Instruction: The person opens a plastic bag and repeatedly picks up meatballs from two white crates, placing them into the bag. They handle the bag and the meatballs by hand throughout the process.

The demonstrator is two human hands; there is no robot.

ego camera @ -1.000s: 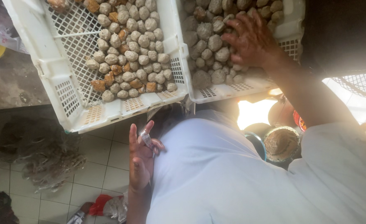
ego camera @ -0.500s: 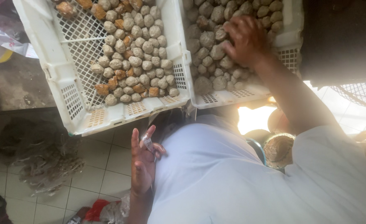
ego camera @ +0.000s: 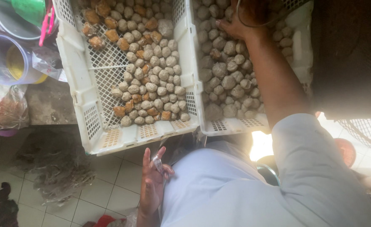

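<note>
My right hand [ego camera: 246, 19] reaches into the right white perforated crate [ego camera: 252, 124] and rests on grey round balls [ego camera: 229, 80] piled there. The fingers curl over the balls near the crate's far end; a thin wire loop lies across the hand. My left hand [ego camera: 154, 183] is held low beside my pale shirt, fingers spread, pinching a small clear plastic piece [ego camera: 158, 162]. The left white crate [ego camera: 91, 122] holds more grey balls [ego camera: 152, 80] mixed with orange-brown cubes [ego camera: 120, 111].
A clear plastic tub [ego camera: 9, 61] and a grey bowl with a green cup [ego camera: 28, 10] stand at the upper left. A plastic bag [ego camera: 2, 107] lies on the counter edge. Below is tiled floor [ego camera: 122, 180] with a bundle of netting [ego camera: 61, 176].
The view has shifted so both crates sit lower and larger in frame. My right hand has moved farther up the right crate. My left hand stays low with fingers spread.
</note>
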